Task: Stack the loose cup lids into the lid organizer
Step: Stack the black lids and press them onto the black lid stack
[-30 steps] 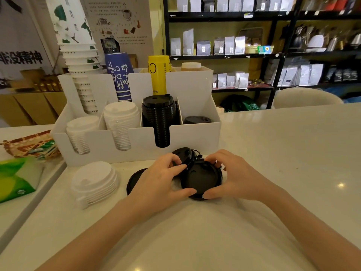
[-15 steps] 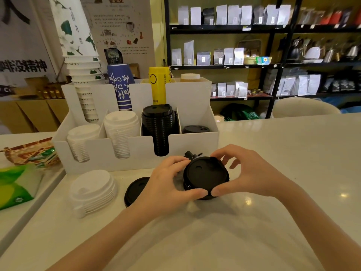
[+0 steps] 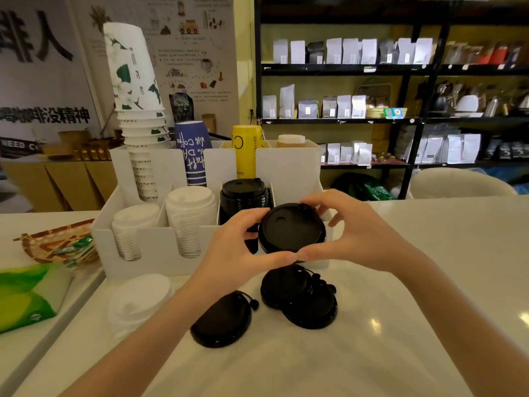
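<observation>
centrally, a black lid stack [image 3: 292, 229] was held up off the surface [image 3: 429, 282] between both hands, in front of the white lid organizer [image 3: 160, 253]. the top lid was round, matte black, with a raised rim, a small oval sip hole near its upper left and a little plug tab at its upper edge; how many lids sat beneath it i could not tell. the left hand [image 3: 237, 245] curled around the stack's left side, thumb pressed along the lower edge, fingers over the upper left rim. the right hand [image 3: 352, 233] cupped the right side, its thumb meeting the left thumb under the stack, its fingers arched over the top right rim.

below the hands, in the lower middle of the frame, more loose black lids [image 3: 300, 299] lay overlapped on the surface, with small plug tabs showing at their upper right. just left of them a single black lid [image 3: 221, 320] lay tilted. further left, a pile of white lids [image 3: 137, 302] rested on the surface, close to the organizer's front wall.

inside the organizer, left to right, stood two columns of white lids [image 3: 190, 207] and a column of black lids [image 3: 243, 193]; the rightmost compartment was mostly hidden by the hands. behind it rose paper cups [image 3: 134, 81] in the upper left of the frame.
</observation>
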